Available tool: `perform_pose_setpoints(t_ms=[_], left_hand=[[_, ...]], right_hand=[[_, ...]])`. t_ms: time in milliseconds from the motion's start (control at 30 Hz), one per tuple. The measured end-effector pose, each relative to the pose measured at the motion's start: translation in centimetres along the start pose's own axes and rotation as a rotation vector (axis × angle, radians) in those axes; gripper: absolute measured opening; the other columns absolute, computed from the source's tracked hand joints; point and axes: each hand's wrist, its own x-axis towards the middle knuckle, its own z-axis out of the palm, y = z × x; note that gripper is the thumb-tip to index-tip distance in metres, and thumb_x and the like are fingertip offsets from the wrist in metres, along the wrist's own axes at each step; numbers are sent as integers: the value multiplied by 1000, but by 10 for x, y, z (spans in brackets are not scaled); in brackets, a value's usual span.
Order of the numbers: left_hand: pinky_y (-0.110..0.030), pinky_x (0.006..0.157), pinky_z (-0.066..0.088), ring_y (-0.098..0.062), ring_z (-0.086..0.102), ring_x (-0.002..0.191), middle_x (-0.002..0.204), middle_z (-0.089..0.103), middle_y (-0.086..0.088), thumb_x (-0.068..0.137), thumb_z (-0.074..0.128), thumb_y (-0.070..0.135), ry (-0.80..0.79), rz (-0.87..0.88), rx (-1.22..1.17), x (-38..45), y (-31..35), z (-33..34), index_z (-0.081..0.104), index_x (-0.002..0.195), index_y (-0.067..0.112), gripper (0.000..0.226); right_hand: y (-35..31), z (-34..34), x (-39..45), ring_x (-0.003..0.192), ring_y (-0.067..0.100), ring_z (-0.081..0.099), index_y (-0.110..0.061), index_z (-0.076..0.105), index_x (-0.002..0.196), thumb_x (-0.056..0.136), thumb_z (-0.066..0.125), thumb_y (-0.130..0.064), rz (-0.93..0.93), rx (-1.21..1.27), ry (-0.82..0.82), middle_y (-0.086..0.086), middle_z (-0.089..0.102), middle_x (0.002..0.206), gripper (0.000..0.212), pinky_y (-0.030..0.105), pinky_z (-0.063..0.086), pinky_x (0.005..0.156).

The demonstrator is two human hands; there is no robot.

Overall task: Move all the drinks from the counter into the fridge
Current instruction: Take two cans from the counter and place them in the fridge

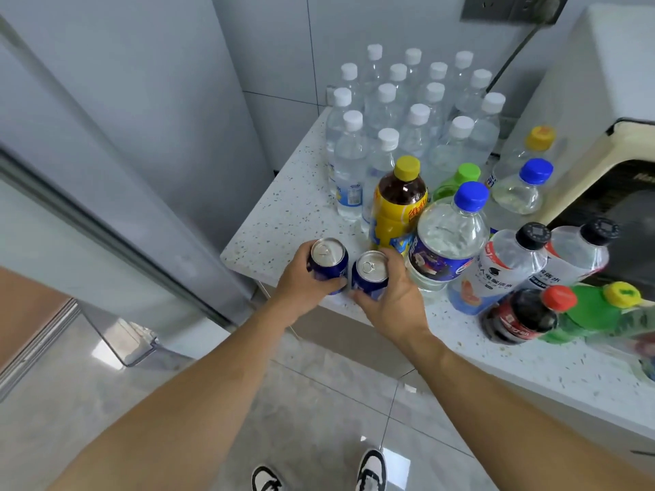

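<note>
Two blue cans stand side by side at the near left corner of the speckled white counter (283, 214). My left hand (301, 281) grips the left can (328, 258). My right hand (393, 295) grips the right can (370, 274). Just behind them stand a yellow-labelled tea bottle (397, 203) and a blue-capped clear bottle (446, 239). Several white-capped water bottles (386, 111) fill the back of the counter. To the right are black-capped bottles (510, 264), a cola bottle (521, 317) and a green bottle (595, 313). The grey fridge (141, 118) stands on the left.
A cream-coloured appliance (602, 111) with a dark front sits at the counter's right, plugged into a wall socket (514, 8). The fridge door (71, 214) swings out at the left over the tiled floor (319, 402). My shoes (370, 469) show at the bottom.
</note>
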Motion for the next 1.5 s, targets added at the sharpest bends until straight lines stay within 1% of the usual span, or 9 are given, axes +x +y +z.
perform_pose_setpoints(t_ms=[200, 400, 533, 667, 833, 1033, 1167, 1300, 1500], left_hand=[[-40, 99, 53, -9, 61, 113, 118, 63, 20, 51, 89, 40, 81, 4, -130, -34, -7, 1, 50, 112, 51, 73], [-24, 89, 56, 1, 65, 106, 113, 67, 23, 54, 91, 32, 70, 61, -227, -103, -15, -28, 55, 109, 56, 70], [-22, 81, 56, -5, 67, 106, 113, 69, 17, 56, 89, 27, 118, 69, -337, -150, -31, -62, 59, 113, 48, 68], [-22, 81, 56, -7, 68, 104, 113, 71, 14, 58, 89, 28, 185, 45, -423, -199, -61, -108, 60, 114, 46, 66], [-47, 95, 56, -14, 68, 105, 113, 70, 9, 61, 88, 32, 320, -14, -510, -265, -113, -184, 61, 116, 45, 63], [-47, 91, 58, -10, 67, 106, 118, 67, 12, 59, 86, 34, 518, -90, -625, -345, -172, -280, 55, 126, 39, 74], [-53, 91, 57, -20, 67, 110, 119, 68, 2, 78, 81, 18, 605, -134, -710, -380, -204, -327, 58, 125, 27, 53], [-49, 83, 60, -19, 70, 104, 112, 72, 6, 81, 77, 21, 652, -143, -818, -385, -230, -365, 62, 119, 27, 42], [-48, 84, 60, -14, 71, 100, 111, 72, 5, 85, 75, 17, 706, -180, -831, -352, -261, -430, 61, 122, 25, 40]], right_hand=[[7, 0, -7, 101, 17, 61, -18, 51, 127, 70, 86, -21, -68, 118, 61, -4, 63, 114, 66, 26, 49, 78], [-4, 16, -41, 104, 5, 61, -31, 52, 119, 66, 88, -21, -47, 258, 69, -10, 63, 113, 65, 27, 52, 90], [-31, 40, -78, 106, 6, 60, -25, 52, 121, 67, 88, -12, -79, 362, 10, -7, 62, 114, 66, 29, 52, 94], [-71, 70, -121, 106, 2, 61, -38, 51, 118, 67, 87, -14, -159, 379, -80, -21, 61, 110, 67, 14, 49, 86], [-127, 128, -184, 107, 1, 60, -42, 51, 117, 67, 86, -12, -196, 416, -157, -23, 58, 113, 68, 8, 46, 83], [-199, 217, -252, 106, -1, 59, -42, 51, 117, 67, 86, -16, -228, 447, -283, -26, 58, 111, 66, 9, 49, 79], [-240, 271, -281, 105, -4, 59, -44, 51, 118, 67, 87, -21, -216, 463, -368, -26, 60, 112, 66, 8, 49, 77], [-271, 319, -291, 101, -12, 57, -52, 45, 110, 67, 86, -25, -172, 442, -419, -26, 58, 110, 65, 16, 53, 77], [-309, 393, -259, 96, -9, 60, -38, 49, 114, 67, 87, -26, -113, 421, -446, -21, 60, 106, 61, 21, 54, 77]])
